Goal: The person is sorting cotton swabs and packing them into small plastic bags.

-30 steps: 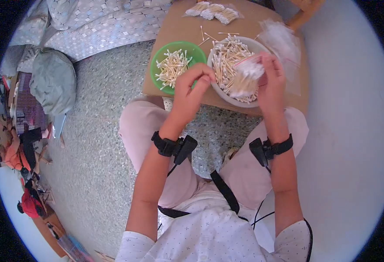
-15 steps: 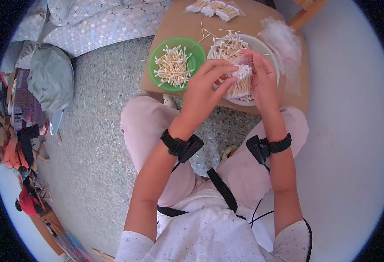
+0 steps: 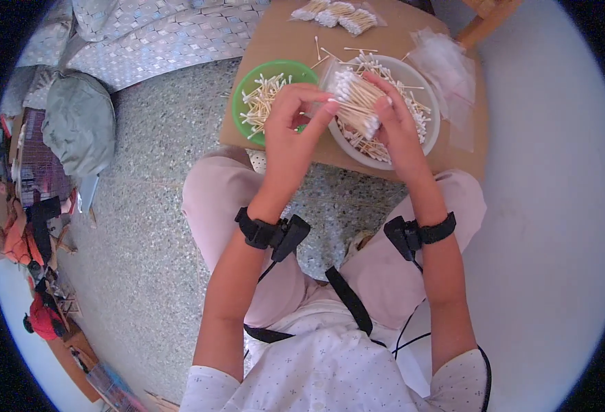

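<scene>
Both hands hold one bundle of cotton swabs (image 3: 354,103) in a clear plastic bag, just above a white bowl (image 3: 431,130) heaped with loose swabs. My left hand (image 3: 290,117) pinches the bundle's near left end. My right hand (image 3: 393,117) grips it from the right side. Left of the bowl stands a green bowl (image 3: 244,96) with more swabs. Both bowls rest on a low brown table (image 3: 288,41) in front of my knees.
Filled swab packets (image 3: 335,15) lie at the table's far edge, and empty clear bags (image 3: 448,65) at its right. A few loose swabs lie on the tabletop. A patterned mat (image 3: 158,34) and a grey bag (image 3: 79,123) lie on the speckled floor at left.
My hands have drawn together and come toward me, lifting the bagged bundle of swabs up from the white bowl. The left hand moved from the green bowl's side onto the bundle.
</scene>
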### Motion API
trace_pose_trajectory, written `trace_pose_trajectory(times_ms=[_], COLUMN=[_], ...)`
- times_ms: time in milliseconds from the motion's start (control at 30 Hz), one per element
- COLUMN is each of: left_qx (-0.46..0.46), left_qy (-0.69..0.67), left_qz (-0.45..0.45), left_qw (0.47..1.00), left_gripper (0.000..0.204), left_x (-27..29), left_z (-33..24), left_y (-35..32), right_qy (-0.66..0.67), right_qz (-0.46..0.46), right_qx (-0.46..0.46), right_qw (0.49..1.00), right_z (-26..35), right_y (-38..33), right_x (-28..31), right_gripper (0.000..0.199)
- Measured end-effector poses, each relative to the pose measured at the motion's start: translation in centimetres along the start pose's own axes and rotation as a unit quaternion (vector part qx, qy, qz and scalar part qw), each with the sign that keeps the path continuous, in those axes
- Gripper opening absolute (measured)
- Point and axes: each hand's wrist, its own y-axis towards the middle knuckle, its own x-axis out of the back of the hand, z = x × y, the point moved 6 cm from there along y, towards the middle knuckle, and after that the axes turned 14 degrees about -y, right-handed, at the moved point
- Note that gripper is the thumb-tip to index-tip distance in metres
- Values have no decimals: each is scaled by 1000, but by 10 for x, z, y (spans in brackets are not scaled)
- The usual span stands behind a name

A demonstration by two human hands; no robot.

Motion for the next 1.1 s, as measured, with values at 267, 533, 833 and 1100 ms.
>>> trace_pose_trajectory(times_ms=[267,533,833,1100], left_qx=[-201,-179,62,3], left_qy=[265,235,-44,-36], left_qz=[57,10,106,65], left_qw=[941,955,991,997], left_gripper=[26,30,65,51], left_x=[-13,-13,-32,-30], left_z=[-16,-5,18,22], left_y=[-11,-18,-26,-28], right_qy=[9,131,5,65], right_qz=[15,-48,-44,-54], right_qx=[1,10,61,101], right_qw=[1000,990,997,991], right_z=[-6,-18,-9,-3], right_y=[-1,1,-7,-8], right_x=[-9,-9,-21,-22], right_gripper=[53,46,47,47])
